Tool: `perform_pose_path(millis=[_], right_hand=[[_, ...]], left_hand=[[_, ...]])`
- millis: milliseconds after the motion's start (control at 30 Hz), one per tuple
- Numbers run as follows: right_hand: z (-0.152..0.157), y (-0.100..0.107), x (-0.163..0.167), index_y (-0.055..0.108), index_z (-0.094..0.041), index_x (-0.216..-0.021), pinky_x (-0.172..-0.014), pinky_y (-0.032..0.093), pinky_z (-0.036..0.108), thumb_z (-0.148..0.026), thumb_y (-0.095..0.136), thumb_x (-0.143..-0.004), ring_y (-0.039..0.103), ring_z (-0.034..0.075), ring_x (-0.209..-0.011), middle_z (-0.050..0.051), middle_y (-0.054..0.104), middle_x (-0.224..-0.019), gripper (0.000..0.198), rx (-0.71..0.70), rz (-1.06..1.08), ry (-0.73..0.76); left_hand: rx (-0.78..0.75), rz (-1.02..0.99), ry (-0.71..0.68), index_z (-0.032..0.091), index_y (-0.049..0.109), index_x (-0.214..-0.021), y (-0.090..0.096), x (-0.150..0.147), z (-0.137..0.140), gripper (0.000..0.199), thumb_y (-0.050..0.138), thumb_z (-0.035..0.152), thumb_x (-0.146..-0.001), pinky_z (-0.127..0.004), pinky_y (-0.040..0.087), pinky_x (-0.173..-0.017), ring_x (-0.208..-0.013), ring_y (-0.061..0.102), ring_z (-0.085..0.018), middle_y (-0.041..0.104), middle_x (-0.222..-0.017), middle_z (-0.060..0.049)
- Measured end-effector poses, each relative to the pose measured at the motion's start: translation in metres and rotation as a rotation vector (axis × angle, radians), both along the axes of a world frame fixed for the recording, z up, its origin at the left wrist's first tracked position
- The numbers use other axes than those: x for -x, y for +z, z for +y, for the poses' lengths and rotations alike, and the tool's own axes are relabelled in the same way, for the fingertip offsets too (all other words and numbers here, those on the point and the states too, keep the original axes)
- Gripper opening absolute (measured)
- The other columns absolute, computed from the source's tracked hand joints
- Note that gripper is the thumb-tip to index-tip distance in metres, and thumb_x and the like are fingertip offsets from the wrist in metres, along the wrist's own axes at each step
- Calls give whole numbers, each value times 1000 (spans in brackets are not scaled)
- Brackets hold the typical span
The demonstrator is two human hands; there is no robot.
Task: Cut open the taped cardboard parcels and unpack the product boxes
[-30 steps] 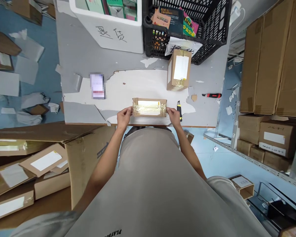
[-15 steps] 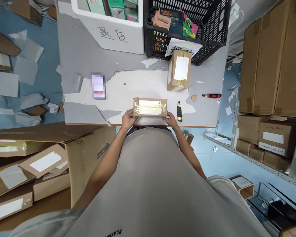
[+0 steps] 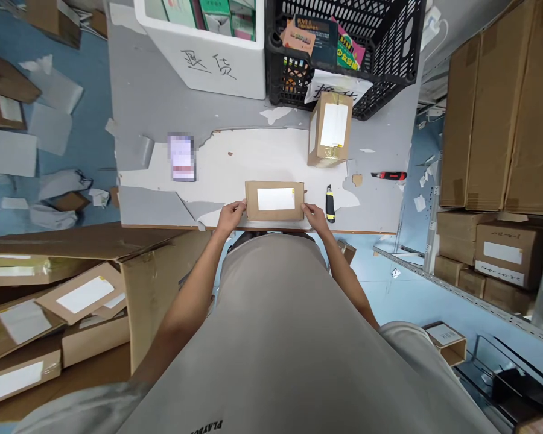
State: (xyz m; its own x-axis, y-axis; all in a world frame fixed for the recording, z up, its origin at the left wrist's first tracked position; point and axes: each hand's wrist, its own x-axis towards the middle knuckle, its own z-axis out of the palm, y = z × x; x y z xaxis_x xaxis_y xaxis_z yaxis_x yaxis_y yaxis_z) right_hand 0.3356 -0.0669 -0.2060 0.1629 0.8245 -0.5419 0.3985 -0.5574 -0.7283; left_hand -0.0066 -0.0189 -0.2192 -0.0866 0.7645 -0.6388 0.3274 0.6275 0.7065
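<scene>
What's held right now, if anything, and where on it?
The labelled cardboard box, held at its two short ends: left grip on the left end, right grip on the right.

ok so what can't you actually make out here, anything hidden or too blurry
All in the head view:
Contents of the parcel between the left hand and right hand: hidden by its cardboard.
Print on its white label: too small to read.
Screen of the phone-like item: blurred by pixelation.
Far end of the white bin: cut off by the top edge.
Left side of the large carton: cut off by the left edge.
</scene>
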Motion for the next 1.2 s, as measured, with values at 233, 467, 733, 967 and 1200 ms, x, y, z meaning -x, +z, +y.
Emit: perform_pose_path(millis=[233,467,733,967,1200], right_hand=[[-24,-2,2,89,-21,-123,-121,63,52,-39,75,-94,83,31,-126,13,89,-135,36,21,53,-18],[-12,15,8,91,-22,-115,-111,68,45,-54,84,-94,83,31,-118,11,89,-125,39,-63,-7,-26],[27,34,2,94,-22,-110,-113,67,49,-55,81,-103,86,35,-117,13,91,-123,36,-137,-74,-43],[16,29,8,90,-22,-114,-106,69,47,-55,81,-102,87,32,-108,13,92,-123,36,-80,-81,-57],[3,16,-11,89,-21,-112,-108,69,49,-65,78,-98,85,35,-114,16,91,-123,48,-120,-65,-134]], left_hand=[[26,16,39,17,85,-110,-6,-1,-27,36,71,30,-79,-49,66,-115,-116,85,-32,90,-114,-14],[-113,81,55,14,86,-118,15,-8,-21,42,69,27,-83,-44,65,-117,-117,84,-30,89,-121,-13],[-303,120,17,12,89,-124,44,-7,15,41,74,41,-99,-45,65,-113,-112,82,-31,88,-124,-16],[-214,154,49,12,84,-132,51,-13,7,40,75,32,-98,-44,67,-109,-120,82,-31,81,-143,-20],[-341,88,-66,18,84,-127,102,-41,-9,31,65,34,-108,-44,66,-116,-132,80,-30,84,-140,-13]])
